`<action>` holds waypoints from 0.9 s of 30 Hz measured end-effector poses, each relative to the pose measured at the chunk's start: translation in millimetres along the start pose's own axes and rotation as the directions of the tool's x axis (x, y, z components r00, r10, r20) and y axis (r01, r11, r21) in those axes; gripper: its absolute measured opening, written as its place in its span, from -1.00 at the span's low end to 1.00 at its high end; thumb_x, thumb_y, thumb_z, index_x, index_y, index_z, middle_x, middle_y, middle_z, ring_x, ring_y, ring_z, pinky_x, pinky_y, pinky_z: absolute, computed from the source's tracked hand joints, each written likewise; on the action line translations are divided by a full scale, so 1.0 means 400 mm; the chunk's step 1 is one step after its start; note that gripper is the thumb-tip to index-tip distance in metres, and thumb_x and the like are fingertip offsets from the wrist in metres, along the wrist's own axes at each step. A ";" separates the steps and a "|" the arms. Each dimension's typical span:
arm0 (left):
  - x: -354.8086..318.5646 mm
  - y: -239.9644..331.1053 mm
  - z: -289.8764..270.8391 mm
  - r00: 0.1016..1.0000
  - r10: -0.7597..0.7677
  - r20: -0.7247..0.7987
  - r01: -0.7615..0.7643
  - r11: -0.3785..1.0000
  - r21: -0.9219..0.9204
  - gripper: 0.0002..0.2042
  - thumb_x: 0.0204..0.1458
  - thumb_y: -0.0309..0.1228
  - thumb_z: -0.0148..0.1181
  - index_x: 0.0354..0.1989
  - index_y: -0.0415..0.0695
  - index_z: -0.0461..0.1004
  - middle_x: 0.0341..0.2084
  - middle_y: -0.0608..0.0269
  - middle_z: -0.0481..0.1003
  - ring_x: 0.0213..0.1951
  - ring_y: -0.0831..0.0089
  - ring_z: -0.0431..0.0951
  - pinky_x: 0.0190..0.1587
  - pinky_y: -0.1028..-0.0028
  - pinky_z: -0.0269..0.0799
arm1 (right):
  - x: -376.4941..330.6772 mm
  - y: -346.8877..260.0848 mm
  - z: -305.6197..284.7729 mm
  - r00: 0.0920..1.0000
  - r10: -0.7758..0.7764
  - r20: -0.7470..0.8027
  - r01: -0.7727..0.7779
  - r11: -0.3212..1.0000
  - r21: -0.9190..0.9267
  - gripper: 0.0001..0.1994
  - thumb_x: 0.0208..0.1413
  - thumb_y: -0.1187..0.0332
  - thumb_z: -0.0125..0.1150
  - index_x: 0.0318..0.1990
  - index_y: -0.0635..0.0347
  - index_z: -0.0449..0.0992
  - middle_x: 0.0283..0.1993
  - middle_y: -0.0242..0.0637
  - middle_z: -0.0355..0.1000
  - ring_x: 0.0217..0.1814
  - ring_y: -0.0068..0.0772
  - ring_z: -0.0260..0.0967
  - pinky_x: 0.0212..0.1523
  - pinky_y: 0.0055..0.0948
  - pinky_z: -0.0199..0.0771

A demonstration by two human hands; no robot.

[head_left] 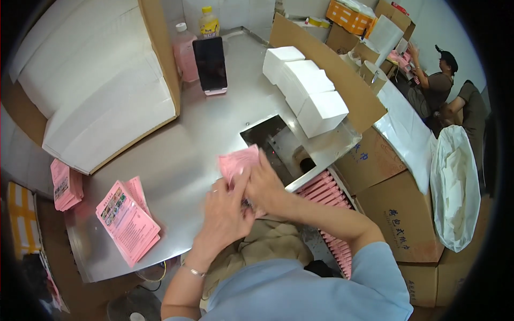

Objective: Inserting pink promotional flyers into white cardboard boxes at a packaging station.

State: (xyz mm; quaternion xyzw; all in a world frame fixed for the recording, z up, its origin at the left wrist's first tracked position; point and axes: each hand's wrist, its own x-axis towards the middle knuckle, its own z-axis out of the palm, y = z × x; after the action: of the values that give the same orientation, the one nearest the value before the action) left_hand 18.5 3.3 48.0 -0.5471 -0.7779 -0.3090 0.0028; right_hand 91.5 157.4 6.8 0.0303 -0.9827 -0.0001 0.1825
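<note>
Flat pink packet [238,162], metal tabletop [176,155]

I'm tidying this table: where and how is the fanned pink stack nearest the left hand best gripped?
Probably across the middle of the fanned pink stack, on its two long sides, from above with the left hand. It lies flat on the metal table, longer than wide, with uneven layers that a squeeze should keep together.

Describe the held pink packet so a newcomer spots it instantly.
On the steel table, find the rectangular opening. At its lower left, the left hand and right hand meet on a pink packet. Unlike the pink stacks further left, it's held.
</note>
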 end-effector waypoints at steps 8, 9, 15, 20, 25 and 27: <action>-0.092 -0.028 -0.113 0.990 -0.092 0.106 0.118 0.955 -0.273 -0.57 -0.03 -0.53 0.22 0.09 -0.19 0.46 -0.19 0.01 0.48 -0.13 0.09 0.47 -0.07 0.20 0.39 | -0.046 0.241 0.039 0.843 0.510 0.172 -0.538 0.810 0.235 -0.84 0.09 0.38 0.13 -0.34 0.29 0.57 -0.41 0.17 0.49 -0.34 0.21 0.51 -0.32 0.03 0.49; -0.111 -0.029 -0.128 0.989 -0.097 0.116 0.126 0.951 -0.281 -0.57 -0.03 -0.53 0.22 0.09 -0.19 0.46 -0.19 0.01 0.48 -0.13 0.09 0.47 -0.07 0.20 0.39 | -0.037 0.231 0.005 0.838 0.465 0.286 -0.511 0.853 0.110 -0.82 0.11 0.35 0.15 -0.39 0.28 0.59 -0.43 0.11 0.51 -0.34 0.16 0.54 -0.32 -0.03 0.53; -0.246 -0.133 -0.305 0.803 -0.259 -0.536 0.497 0.787 0.364 -0.72 -0.18 -0.59 0.15 -0.21 -0.20 0.39 -0.08 0.07 0.43 0.13 -0.06 0.36 0.25 0.01 0.13 | -0.019 0.255 -0.245 0.833 0.236 -0.501 -0.412 0.869 -0.276 -0.78 0.05 0.32 0.31 -0.15 0.14 0.55 -0.32 -0.23 0.43 -0.15 -0.15 0.38 -0.17 -0.16 0.28; -0.321 -0.262 -0.326 0.815 -0.544 -0.202 0.566 0.670 0.480 -0.84 0.09 -0.51 0.15 -0.16 -0.15 0.38 -0.24 0.13 0.44 0.03 0.07 0.41 0.30 -0.04 0.04 | -0.070 0.394 -0.188 0.792 0.431 -0.433 -0.555 0.803 -0.217 -0.83 0.08 0.31 0.26 -0.23 0.17 0.61 -0.30 -0.21 0.42 -0.14 -0.16 0.33 -0.17 -0.16 0.26; -0.153 -0.130 -0.251 0.910 -0.324 -0.259 0.307 0.946 -0.103 -0.88 0.10 -0.58 0.03 -0.20 -0.17 0.39 -0.30 0.06 0.42 -0.12 0.06 0.45 -0.02 0.20 0.36 | -0.072 0.417 -0.194 0.761 0.430 -0.487 -0.560 0.813 -0.157 -0.84 0.04 0.49 0.23 -0.21 0.29 0.61 -0.29 -0.15 0.46 -0.15 -0.11 0.36 -0.12 -0.16 0.34; -0.081 -0.088 -0.105 0.977 -0.130 -0.166 0.099 0.978 -0.183 -0.84 0.03 -0.64 0.05 -0.21 -0.20 0.40 -0.31 0.02 0.41 -0.19 0.03 0.44 -0.10 0.16 0.37 | -0.066 0.412 -0.195 0.737 0.418 -0.531 -0.563 0.814 -0.141 -0.76 0.00 0.54 0.20 -0.13 0.28 0.58 -0.18 -0.11 0.48 -0.07 -0.05 0.38 -0.05 -0.13 0.37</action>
State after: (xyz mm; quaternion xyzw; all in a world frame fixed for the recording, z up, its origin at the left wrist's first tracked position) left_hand -12.8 -51.9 54.1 -0.4697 -0.7751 -0.4226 0.0066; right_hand 134.3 324.4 72.1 -0.2610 -0.8675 -0.0891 0.4141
